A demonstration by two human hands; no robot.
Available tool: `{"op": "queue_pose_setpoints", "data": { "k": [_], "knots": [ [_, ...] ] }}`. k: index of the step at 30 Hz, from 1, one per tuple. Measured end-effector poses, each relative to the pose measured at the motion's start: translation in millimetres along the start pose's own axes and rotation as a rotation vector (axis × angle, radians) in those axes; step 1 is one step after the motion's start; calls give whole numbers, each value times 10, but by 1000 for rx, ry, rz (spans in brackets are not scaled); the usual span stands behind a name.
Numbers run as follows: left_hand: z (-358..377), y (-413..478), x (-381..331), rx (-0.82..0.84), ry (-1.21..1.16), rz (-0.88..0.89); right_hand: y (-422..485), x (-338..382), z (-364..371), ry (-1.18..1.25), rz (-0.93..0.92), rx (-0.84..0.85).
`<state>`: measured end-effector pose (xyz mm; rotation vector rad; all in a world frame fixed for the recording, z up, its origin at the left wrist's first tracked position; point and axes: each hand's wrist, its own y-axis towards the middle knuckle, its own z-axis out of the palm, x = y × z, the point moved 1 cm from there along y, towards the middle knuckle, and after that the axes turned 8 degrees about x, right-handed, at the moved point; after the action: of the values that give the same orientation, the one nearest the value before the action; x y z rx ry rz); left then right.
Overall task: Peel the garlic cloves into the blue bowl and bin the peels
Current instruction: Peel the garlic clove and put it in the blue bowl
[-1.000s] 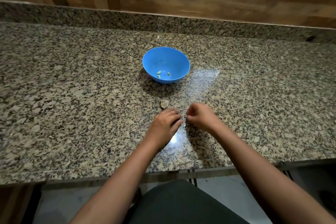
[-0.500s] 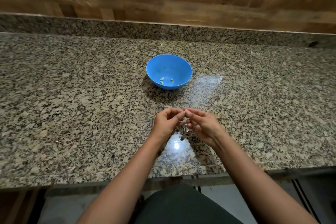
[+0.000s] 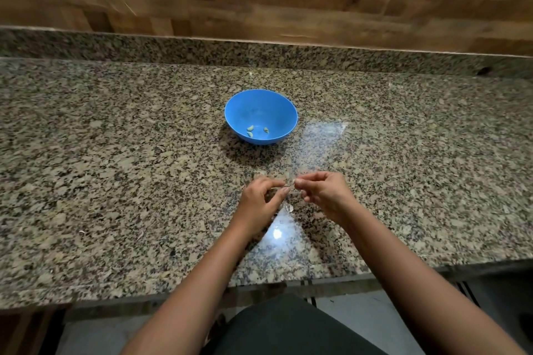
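Since a second ago you have lifted both hands off the worktop (image 3: 115, 153), and the clove that lay just beyond your left fingers is gone from that spot. Your left hand (image 3: 259, 199) and right hand (image 3: 327, 194) meet fingertip to fingertip. Each grip is clamped, thumb against forefinger, on a small pale clove (image 3: 292, 182) between them. Your right fingers, stretched out half a second ago, are now curled in. Both forearms come in from the lower edge.

The bowl (image 3: 261, 101) stands beyond the grip, well apart, with three peeled cloves (image 3: 250, 130) in it. A scrap of peel (image 3: 289, 207) lies on the worktop just under the grip, on your side. Your fingertips almost hide the clove, so you cannot tell how much skin is left on it.
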<state>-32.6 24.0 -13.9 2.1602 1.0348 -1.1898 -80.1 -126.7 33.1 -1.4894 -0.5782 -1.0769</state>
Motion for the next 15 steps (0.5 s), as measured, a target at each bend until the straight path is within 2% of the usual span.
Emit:
{"op": "queue_pose_setpoints", "data": {
  "k": [3, 9, 12, 15],
  "knots": [
    [21, -21, 28, 75, 120, 9, 23, -100, -18, -225, 78, 36],
    [109, -71, 198, 164, 493, 12, 71, -94, 34, -504, 72, -8],
    [123, -70, 192, 166, 529, 20, 66, -89, 59, -640, 53, -6],
    [113, -70, 181, 164, 530, 40, 27, -140, 90, -695, -43, 5]
  ]
}}
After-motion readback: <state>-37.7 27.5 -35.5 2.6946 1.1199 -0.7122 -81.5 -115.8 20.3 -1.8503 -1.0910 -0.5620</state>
